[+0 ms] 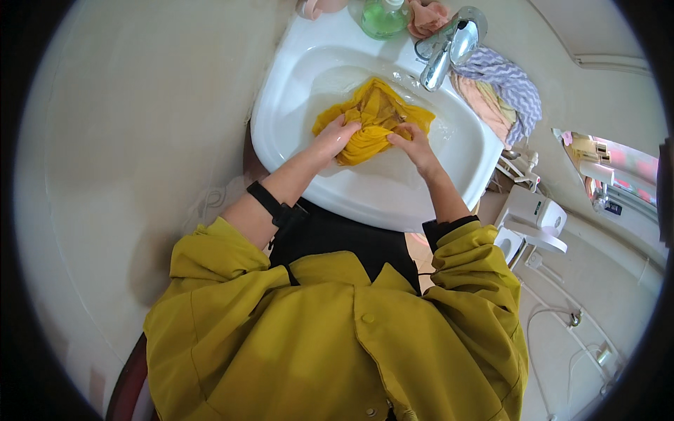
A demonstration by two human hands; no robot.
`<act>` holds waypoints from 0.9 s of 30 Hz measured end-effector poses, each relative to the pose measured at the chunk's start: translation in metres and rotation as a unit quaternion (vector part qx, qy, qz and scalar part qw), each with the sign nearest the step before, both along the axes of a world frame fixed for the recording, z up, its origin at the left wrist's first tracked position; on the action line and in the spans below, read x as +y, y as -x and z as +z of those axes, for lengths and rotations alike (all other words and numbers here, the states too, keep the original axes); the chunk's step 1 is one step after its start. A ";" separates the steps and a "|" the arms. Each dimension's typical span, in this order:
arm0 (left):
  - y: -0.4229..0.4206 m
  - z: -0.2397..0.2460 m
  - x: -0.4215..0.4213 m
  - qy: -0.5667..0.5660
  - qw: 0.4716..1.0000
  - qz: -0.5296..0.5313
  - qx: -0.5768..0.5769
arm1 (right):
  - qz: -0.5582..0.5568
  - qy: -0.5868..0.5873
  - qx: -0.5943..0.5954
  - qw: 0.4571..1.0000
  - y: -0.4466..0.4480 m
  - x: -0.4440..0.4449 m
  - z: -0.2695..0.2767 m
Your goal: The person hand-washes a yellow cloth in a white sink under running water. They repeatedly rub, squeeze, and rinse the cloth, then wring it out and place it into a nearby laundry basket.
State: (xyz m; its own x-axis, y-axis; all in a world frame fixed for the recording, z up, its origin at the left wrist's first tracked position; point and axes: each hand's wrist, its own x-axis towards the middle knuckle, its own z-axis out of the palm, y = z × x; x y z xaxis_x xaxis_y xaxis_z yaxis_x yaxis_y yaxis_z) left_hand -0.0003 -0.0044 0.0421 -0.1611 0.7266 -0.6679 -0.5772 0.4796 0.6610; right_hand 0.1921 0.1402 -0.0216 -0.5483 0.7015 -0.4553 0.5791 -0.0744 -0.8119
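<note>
A wet yellow cloth lies bunched in water in the white washbasin. My left hand grips its left side, thumb on top of the folds. On the cloth's right side, my right hand pinches the fabric between thumb and fingers. Part of the cloth between the hands is gathered, and its far part spreads out towards the tap. Some fingers of both hands are hidden by the fabric. The chrome mixer tap stands at the basin's far right, its spout over the rim.
On the basin's back ledge are a bottle of green liquid, a crumpled pink cloth and a pink object. Folded towels sit right of the tap. Further right are a toilet and white rails.
</note>
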 end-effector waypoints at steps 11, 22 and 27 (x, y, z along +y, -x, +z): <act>0.020 -0.028 0.008 0.156 0.964 0.023 0.214 | -0.091 0.034 -0.022 0.995 0.073 0.010 -0.016; 0.011 -0.071 0.032 -0.074 0.981 0.079 -0.159 | 0.132 -0.198 0.048 0.970 0.106 -0.062 0.086; 0.002 -0.033 0.036 0.076 0.990 0.018 0.113 | 0.036 -0.189 -0.294 0.936 0.055 0.019 0.037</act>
